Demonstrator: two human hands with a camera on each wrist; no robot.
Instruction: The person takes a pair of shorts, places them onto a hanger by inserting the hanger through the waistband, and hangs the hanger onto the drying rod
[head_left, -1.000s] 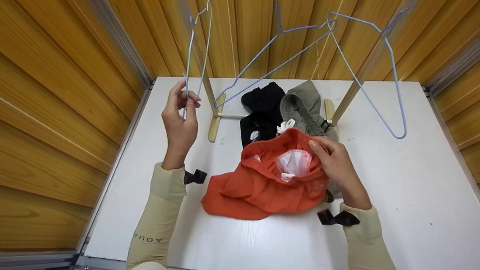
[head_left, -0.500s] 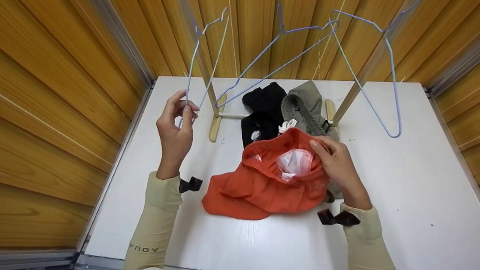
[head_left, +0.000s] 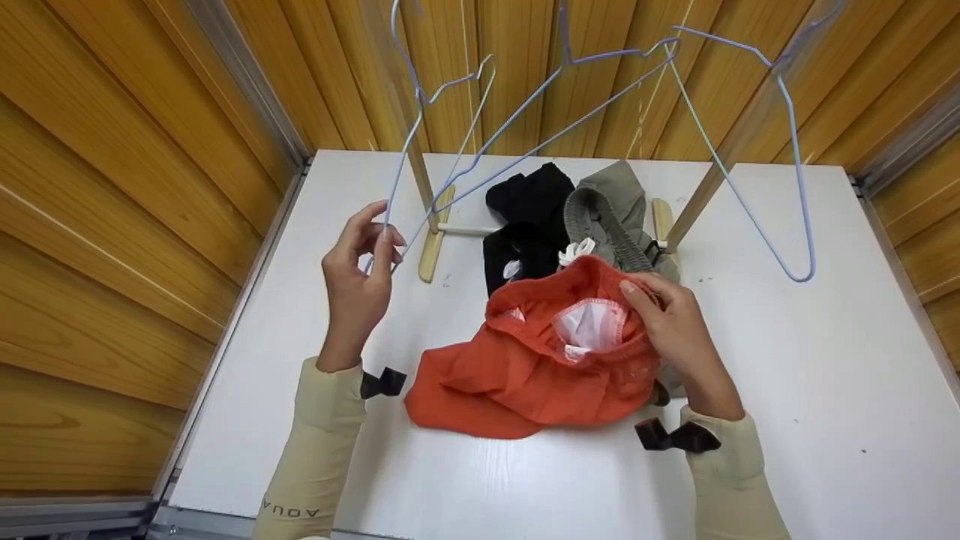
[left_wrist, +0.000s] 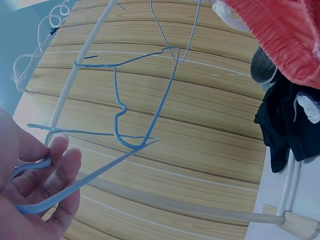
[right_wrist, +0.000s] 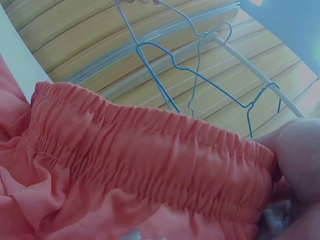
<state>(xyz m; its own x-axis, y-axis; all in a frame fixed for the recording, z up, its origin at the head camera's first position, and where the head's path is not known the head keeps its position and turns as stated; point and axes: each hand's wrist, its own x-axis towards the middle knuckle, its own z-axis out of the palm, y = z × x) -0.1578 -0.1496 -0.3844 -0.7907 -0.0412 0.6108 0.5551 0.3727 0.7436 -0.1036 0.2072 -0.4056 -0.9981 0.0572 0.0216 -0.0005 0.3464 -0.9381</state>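
Orange-red shorts (head_left: 510, 382) overlap an olive-grey garment (head_left: 619, 187), their waistband (right_wrist: 150, 145) pinched in the right hand (head_left: 675, 322); the left hand (head_left: 360, 262) pinches one side of a blue wire hanger (left_wrist: 90, 178).

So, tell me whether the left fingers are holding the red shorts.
No, the left fingers hold a hanger, while the right fingers grip the red shorts.
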